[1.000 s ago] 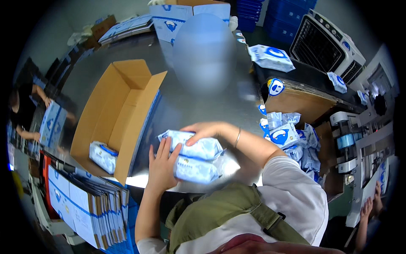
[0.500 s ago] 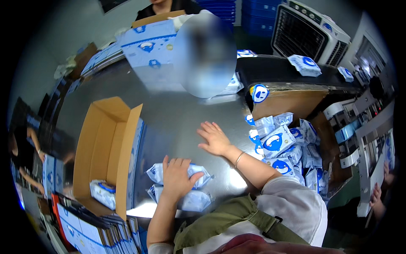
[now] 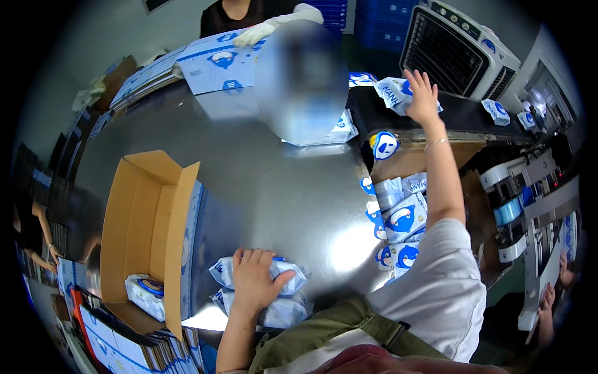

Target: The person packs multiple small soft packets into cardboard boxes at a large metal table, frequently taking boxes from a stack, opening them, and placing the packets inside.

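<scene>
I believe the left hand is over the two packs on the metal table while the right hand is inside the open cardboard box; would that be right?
Not quite: the right hand is not inside the open cardboard box but at the white-and-blue pack on the black conveyor, as the head view shows. The left hand is indeed over the two packs on the metal table.

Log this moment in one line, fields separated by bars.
Left hand: over two packs | right hand: over another pack on black surface | open carton: one pack visible inside
</scene>
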A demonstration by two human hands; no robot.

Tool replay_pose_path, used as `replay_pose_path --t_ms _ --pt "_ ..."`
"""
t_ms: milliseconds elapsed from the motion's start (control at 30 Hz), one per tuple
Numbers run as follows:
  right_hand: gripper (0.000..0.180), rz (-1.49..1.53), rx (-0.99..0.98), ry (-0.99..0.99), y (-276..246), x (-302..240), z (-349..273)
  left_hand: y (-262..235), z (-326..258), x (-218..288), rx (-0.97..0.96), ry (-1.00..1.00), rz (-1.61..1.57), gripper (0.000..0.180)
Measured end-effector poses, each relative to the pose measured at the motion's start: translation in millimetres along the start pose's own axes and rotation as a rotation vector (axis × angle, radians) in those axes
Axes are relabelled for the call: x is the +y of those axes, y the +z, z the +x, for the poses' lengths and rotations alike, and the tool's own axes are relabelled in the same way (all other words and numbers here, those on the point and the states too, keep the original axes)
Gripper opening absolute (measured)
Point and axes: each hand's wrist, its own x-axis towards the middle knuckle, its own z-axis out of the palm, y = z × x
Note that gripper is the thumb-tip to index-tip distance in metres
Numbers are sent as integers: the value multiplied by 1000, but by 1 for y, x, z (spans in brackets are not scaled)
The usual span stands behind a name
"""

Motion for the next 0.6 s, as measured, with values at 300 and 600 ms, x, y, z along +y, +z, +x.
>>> replay_pose_path --t_ms 300,600 --pt "81 356 -389 -200 18 -124 69 -4 -5 -4 25 -25 -23 48" --pt "73 757 -648 -395 9 -216 26 -3 -4 -7 43 15 -33 49"
